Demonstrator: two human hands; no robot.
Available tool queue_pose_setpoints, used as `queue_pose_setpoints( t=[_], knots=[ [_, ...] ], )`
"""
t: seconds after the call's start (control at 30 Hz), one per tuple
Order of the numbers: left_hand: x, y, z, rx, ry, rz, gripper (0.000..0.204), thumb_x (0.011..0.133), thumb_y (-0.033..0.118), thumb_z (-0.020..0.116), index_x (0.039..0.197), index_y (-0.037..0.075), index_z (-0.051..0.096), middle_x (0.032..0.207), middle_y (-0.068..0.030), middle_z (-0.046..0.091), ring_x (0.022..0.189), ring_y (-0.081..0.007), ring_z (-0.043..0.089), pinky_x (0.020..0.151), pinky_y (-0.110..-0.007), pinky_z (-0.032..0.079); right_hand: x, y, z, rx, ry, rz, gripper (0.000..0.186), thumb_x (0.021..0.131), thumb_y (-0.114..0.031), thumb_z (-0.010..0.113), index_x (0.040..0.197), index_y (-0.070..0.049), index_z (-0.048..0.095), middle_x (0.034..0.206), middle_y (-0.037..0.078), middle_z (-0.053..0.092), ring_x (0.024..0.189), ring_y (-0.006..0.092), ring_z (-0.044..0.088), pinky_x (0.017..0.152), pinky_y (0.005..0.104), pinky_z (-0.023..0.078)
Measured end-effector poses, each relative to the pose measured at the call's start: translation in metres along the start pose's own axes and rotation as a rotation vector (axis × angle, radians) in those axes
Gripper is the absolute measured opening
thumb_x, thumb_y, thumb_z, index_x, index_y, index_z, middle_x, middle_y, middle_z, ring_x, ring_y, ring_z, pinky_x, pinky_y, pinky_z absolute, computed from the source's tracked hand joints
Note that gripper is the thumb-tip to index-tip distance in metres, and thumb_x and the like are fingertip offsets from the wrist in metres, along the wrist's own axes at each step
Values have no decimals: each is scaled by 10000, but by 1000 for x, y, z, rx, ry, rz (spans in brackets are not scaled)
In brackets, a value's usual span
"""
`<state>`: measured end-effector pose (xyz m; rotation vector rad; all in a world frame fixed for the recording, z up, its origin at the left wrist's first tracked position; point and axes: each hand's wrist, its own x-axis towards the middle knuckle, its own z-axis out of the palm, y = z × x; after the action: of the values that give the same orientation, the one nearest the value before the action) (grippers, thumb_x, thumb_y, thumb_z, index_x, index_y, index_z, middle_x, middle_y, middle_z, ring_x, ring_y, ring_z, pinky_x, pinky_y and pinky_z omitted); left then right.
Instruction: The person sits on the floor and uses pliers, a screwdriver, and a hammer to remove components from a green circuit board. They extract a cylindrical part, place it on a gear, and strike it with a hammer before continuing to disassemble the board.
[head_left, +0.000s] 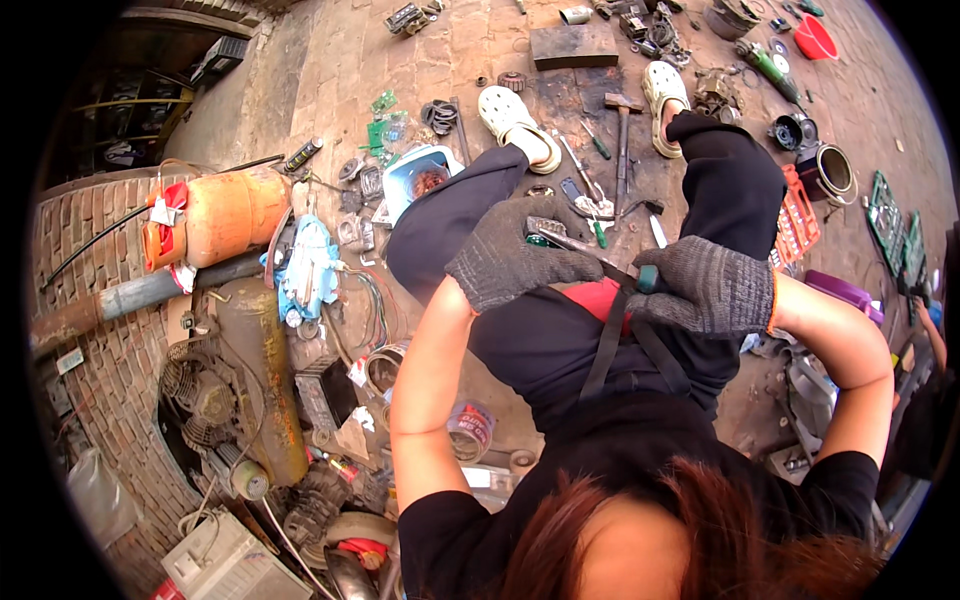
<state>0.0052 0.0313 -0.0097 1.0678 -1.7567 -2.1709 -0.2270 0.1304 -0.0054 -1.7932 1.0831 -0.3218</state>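
- Green-handled tool point(648, 279), one: between the two hands, above the lap; metal blade toward the left.
- Right hand point(718, 288), grey glove: grip closed around the handle.
- Left hand point(520, 252), grey glove: fingers curled beside the blade; hold cannot be told.
- Hammer point(622, 150): floor, between the shoes.
- Blue basin point(408, 185): floor, left of the legs.
- Orange cylinder point(235, 215): far left.

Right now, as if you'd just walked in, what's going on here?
A seated person wearing grey gloves works over their lap. Their right hand grips a teal-handled tool; their left hand holds a slim metal piece angled toward it. I can't tell whether the two are joined. A hammer lies between their pale shoes.
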Motion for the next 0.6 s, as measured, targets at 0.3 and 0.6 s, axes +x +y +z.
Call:
queue_pose_setpoints(
  t=[0.3, 0.6],
  knots=[
    [6, 9, -7, -1, -79, -236, 283, 698, 159, 808, 883, 3, 661, 676, -19, 619, 522, -55, 528, 430, -208, 407, 1, 26, -11, 143, -216, -171, 316, 862, -198, 585, 1137, -44, 566, 791, 216, 551, 713, 380, 572, 591, 451, 454],
    [5, 12, -2, 23, -29, -220, 341, 675, 215, 830, 874, -1, 657, 698, -45, 644, 562, -89, 573, 494, -239, 452, 1, 37, 1, -188, -65, -523, 406, 817, -117, 597, 1219, -127, 542, 792, 196, 541, 679, 390, 556, 572, 473, 436]
  ],
)
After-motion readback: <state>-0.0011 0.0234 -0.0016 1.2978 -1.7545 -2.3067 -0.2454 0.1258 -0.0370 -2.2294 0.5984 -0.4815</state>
